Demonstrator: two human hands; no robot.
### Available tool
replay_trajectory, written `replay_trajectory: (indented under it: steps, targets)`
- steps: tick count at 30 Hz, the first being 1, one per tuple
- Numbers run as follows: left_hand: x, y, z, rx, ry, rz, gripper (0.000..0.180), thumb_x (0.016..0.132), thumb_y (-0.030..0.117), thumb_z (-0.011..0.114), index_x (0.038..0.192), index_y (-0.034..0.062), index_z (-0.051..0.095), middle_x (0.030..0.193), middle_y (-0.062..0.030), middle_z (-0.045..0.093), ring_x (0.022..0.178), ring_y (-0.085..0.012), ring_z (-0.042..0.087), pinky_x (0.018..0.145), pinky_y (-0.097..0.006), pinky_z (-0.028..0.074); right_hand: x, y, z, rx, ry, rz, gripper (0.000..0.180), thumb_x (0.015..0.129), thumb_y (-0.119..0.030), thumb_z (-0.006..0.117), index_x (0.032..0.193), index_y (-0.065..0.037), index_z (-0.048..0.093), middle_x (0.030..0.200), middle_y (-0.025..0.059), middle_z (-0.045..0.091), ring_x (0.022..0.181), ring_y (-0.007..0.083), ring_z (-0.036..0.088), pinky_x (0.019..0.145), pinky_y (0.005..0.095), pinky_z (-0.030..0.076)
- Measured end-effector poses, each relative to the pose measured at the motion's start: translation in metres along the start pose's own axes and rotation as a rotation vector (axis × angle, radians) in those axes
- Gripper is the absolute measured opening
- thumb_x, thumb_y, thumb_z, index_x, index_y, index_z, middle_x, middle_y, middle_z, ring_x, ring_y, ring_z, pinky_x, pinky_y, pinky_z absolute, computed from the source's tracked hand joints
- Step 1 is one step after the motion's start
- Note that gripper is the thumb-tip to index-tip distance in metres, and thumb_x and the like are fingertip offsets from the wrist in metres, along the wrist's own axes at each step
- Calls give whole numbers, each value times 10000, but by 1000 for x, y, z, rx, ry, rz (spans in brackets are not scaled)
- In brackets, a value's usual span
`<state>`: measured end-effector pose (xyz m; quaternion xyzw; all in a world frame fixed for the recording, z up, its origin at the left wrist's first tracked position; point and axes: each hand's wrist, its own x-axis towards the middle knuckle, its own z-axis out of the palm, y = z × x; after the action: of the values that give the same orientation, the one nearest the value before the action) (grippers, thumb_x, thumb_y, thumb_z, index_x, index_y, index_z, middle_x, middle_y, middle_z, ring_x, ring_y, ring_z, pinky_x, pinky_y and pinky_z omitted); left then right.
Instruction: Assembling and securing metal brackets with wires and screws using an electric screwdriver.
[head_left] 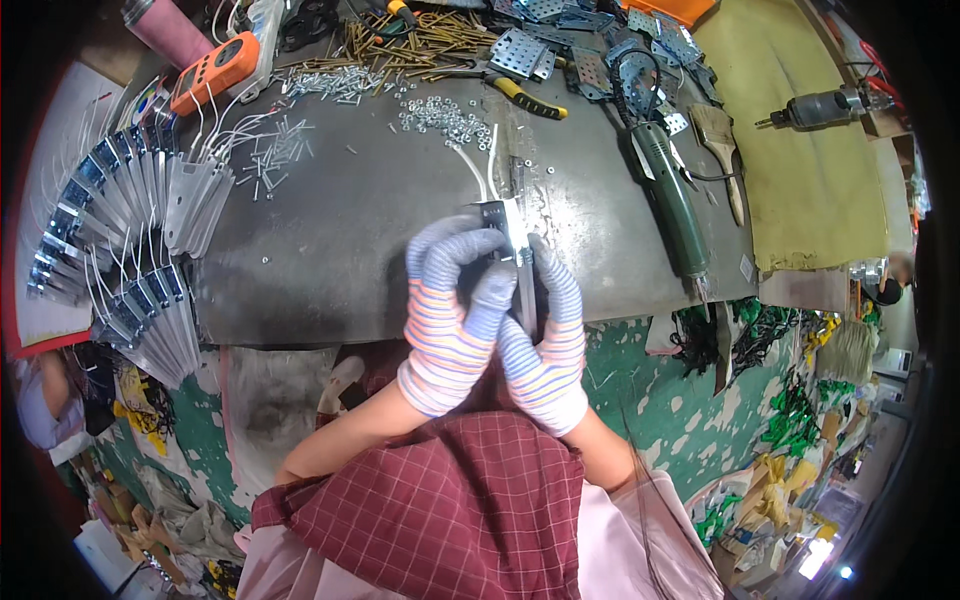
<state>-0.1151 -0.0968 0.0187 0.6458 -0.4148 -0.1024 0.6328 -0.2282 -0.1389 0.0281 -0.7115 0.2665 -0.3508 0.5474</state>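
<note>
Metal bracket [497, 222] with two white wires sits at centre frame, held just above the dark table [330, 250] near its front edge. The left hand [450, 310] wraps around the bracket's left side, gloved fingers curled over the top; its grip is closed on the part. The right hand [545, 340] closes on the narrow metal strip running down from the bracket, thumb pointing up along it. Both hands touch each other at the heel.

For a sound hold, keep the wires clear of the fingers, since they trail toward the pile of small nuts [445, 118] in the upper centre. Support the strip close to the bracket so it does not twist. Finished pieces [130, 240] fan out along the left edge; the green power tool [668, 195] lies to the right, well apart.
</note>
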Motion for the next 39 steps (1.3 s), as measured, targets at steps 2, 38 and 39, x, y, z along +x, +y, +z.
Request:
replay_trajectory:
  steps: [2, 38, 39]
  targets:
    - [-2, 0, 7, -160, 26, -143, 176, 868, 127, 661, 1020, 60, 602, 1097, -150, 565, 998, -290, 567, 889, -376, 461, -4, 4, 4, -103, 73, -52, 586, 872, -64, 554, 1415, -23, 340, 1300, 233, 511, 1217, 352, 520, 1032, 405, 390]
    - [-3, -27, 1, -22, -133, 114, 165, 842, 33, 635, 992, 26, 565, 1031, -163, 586, 930, -301, 584, 836, -366, 473, 15, 38, -106, 1518, 471, 253, 379, 793, -276, 654, 1086, -38, 627, 1010, 118, 668, 968, 276, 602, 1067, 506, 347]
    - [-3, -27, 1, -18, -136, 114, 162, 844, 30, 628, 992, 26, 562, 1030, -163, 587, 930, -301, 583, 837, -366, 472, 14, 38, -106, 1519, 470, 256, 379, 793, -276, 654, 1086, -38, 627, 1010, 118, 668, 968, 276, 602, 1067, 506, 347]
